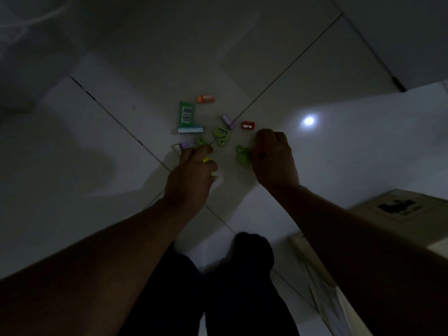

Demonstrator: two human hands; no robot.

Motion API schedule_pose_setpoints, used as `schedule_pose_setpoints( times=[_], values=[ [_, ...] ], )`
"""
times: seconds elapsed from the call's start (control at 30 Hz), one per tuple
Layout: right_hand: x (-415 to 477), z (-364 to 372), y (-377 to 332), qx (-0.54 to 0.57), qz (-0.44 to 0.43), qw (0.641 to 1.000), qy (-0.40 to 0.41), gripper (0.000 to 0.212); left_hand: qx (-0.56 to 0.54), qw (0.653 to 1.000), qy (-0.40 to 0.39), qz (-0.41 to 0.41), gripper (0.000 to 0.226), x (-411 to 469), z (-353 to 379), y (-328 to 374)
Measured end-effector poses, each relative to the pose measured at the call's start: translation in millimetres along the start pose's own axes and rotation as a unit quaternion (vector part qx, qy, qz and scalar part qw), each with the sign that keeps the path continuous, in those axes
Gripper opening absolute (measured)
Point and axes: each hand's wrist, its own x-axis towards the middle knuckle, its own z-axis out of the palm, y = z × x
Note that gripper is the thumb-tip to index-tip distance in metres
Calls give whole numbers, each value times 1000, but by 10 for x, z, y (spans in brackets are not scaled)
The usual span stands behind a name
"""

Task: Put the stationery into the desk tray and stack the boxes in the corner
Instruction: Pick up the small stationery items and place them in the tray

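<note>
The gathering step is under way: small stationery lies scattered on the tiled floor [315, 76], and no desk tray is in view. The left hand [191, 173] is curled around small yellow-green pieces, its fingertips reaching toward a purple eraser [181, 147]. The right hand [274, 156] is clenched over a green sharpener [243, 156]. Ahead lie a red sharpener [248, 125], two more green sharpeners [221, 135], an orange piece [206, 98] and a green packet [186, 115]. A cardboard box [397, 212] sits to the right. Next, probably, both hands collect the remaining pieces, then find the tray.
</note>
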Motion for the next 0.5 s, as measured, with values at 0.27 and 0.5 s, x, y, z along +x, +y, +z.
schedule_pose_setpoints(
  times=[0.27,0.5],
  values=[
    [-112,-57,150,-38,-45,998,27,44,25,998,-24,56,25,91,61,-29],
    [-69,-33,164,-155,-119,980,-27,43,10,1000,5,-16,40,63,11,-16]
  ],
)
